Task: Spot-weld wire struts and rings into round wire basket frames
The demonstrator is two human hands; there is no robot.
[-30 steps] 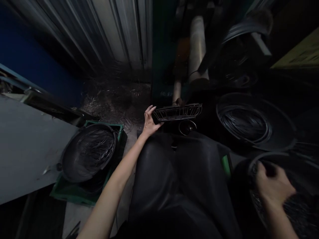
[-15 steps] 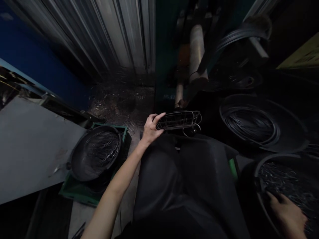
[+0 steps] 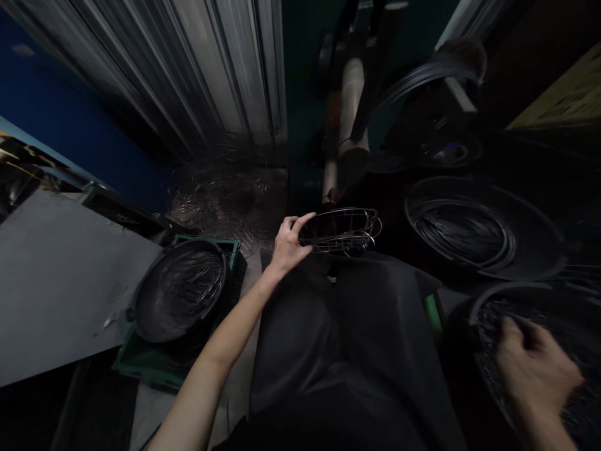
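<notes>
Wire basket (image 3: pixel 345 241), qty 1: ctr of frame; open side shows more than 0.5 s ago. L hand (image 3: pixel 288 247), qty 1: clamped on basket's left end, thumb below, fingers above. R hand (image 3: pixel 538 366), qty 1: lower rt, higher in frame than 0.5 s ago; fingers curled, can't tell if holding anything.
Black tubs, qty 3:
– lower rt tub (image 3: pixel 511 286), w/ small metal bits (image 3: pixel 498 313), R hand over it;
– mid-rt tub (image 3: pixel 539 244), w/ wire hoops (image 3: pixel 462 235);
– left tub (image 3: pixel 149 313), w/ loose wires (image 3: pixel 195 279), atop green crate (image 3: pixel 141 363), qty 1.
</notes>
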